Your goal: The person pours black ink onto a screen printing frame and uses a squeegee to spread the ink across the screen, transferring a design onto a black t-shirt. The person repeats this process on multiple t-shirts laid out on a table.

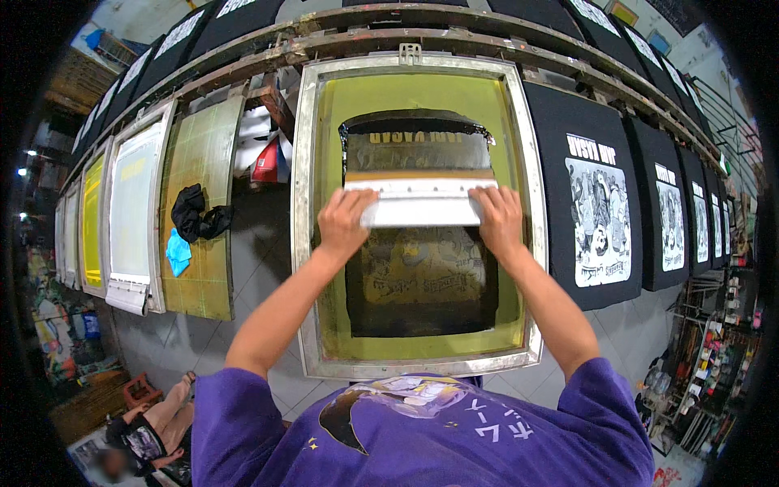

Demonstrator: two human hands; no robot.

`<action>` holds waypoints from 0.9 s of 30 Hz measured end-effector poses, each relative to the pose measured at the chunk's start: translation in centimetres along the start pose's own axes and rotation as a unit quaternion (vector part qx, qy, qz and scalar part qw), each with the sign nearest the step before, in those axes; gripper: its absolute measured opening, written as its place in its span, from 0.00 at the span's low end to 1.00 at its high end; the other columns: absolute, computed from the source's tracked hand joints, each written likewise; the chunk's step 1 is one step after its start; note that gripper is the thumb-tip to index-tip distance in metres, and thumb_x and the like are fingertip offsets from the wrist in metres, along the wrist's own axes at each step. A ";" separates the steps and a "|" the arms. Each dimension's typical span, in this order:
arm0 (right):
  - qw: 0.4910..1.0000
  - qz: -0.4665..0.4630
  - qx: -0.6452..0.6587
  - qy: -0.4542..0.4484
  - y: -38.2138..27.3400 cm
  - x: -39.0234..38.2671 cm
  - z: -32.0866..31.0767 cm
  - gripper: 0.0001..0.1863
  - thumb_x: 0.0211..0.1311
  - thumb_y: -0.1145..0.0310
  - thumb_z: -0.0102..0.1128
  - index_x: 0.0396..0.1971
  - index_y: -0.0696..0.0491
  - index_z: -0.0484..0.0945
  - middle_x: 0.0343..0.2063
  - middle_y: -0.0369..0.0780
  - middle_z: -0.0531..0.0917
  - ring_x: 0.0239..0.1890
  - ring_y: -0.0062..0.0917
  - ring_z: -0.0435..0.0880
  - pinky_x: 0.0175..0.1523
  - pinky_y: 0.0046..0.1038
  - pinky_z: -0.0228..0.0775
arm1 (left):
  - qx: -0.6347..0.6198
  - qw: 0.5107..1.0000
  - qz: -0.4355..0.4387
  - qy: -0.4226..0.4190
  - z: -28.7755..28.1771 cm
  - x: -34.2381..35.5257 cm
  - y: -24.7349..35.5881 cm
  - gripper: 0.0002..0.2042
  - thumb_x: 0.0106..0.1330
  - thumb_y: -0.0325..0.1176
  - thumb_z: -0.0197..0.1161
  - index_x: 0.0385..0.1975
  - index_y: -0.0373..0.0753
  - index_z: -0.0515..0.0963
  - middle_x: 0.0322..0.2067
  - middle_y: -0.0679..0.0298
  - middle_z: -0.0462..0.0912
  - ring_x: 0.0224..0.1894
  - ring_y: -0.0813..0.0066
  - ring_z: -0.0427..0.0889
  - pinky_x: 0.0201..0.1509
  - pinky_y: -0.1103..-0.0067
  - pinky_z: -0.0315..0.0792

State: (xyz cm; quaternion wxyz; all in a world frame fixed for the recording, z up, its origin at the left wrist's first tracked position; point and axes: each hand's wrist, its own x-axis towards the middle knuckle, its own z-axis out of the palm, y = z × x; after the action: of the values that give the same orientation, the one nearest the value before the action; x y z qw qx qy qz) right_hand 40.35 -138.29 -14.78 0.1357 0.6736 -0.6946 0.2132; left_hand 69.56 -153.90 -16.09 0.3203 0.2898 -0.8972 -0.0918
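Observation:
Both my hands grip a wide squeegee point(420, 211) with a white metal holder and a brown blade. My left hand point(345, 217) closes on its left end, my right hand point(497, 213) on its right end. The squeegee lies across a screen printing frame point(305, 243) with a pale metal rim and yellow-green mesh point(422, 89). Dark ink point(422, 321) covers a broad block of the mesh, with a thicker black band beyond the blade. Faint lettering and drawn figures show through the inked part. The squeegee hides the middle of the design.
Black shirts with white prints point(599, 211) lie on boards in a row to the right. At left are a bare board point(203, 276) with a black cloth point(195, 215) and a blue cloth point(178, 253), and another screen point(134, 195). A person point(154, 430) is at lower left.

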 end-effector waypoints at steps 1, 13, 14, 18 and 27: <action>1.000 -0.006 0.007 0.019 1.0 1.7 1.0 0.17 0.54 0.80 0.61 0.44 0.51 0.83 0.39 0.39 0.83 0.43 0.35 0.79 0.47 0.39 0.69 | -0.001 1.000 0.010 0.014 0.7 1.7 -1.1 0.23 0.42 0.19 0.69 0.42 0.46 0.85 0.42 0.66 0.87 0.42 0.61 0.83 0.46 0.70 0.80; 0.939 0.002 0.000 -0.344 7.9 21.6 -4.7 0.23 0.37 0.64 0.73 0.41 0.47 0.87 0.35 0.47 0.89 0.39 0.42 0.89 0.48 0.42 0.78 | 0.028 0.929 -0.059 -0.364 -5.8 22.2 -6.5 0.28 0.42 0.45 0.79 0.45 0.36 0.87 0.38 0.47 0.88 0.42 0.51 0.87 0.51 0.65 0.78; 0.938 -0.003 0.017 -0.347 7.5 20.8 -6.5 0.23 0.38 0.64 0.74 0.41 0.50 0.87 0.34 0.48 0.88 0.38 0.44 0.88 0.47 0.41 0.79 | 0.002 0.933 -0.032 -0.358 -7.3 21.4 -5.6 0.28 0.43 0.45 0.80 0.45 0.36 0.87 0.38 0.48 0.89 0.42 0.52 0.87 0.51 0.65 0.78; 0.944 -0.081 0.028 -0.320 1.9 9.8 -12.2 0.21 0.51 0.73 0.71 0.49 0.51 0.84 0.34 0.48 0.87 0.42 0.41 0.88 0.53 0.44 0.78 | -0.104 0.936 -0.072 -0.329 -13.6 10.0 0.7 0.24 0.51 0.47 0.79 0.44 0.40 0.86 0.41 0.52 0.87 0.46 0.54 0.85 0.54 0.65 0.77; 0.982 -0.048 0.025 -0.183 -13.3 -16.9 -18.2 0.29 0.54 0.72 0.62 0.60 0.44 0.79 0.46 0.36 0.79 0.49 0.31 0.77 0.60 0.41 0.62 | -0.065 0.984 -0.014 -0.166 -16.3 -17.5 15.6 0.41 0.33 0.21 0.72 0.58 0.51 0.80 0.46 0.66 0.81 0.46 0.60 0.77 0.50 0.67 0.74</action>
State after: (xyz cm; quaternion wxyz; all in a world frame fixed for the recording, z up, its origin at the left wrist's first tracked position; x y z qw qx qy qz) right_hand 52.73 -114.78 -5.44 -0.0002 0.7370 -0.6689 0.0973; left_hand 83.52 -130.74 -7.08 0.1837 0.2618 -0.9260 -0.2009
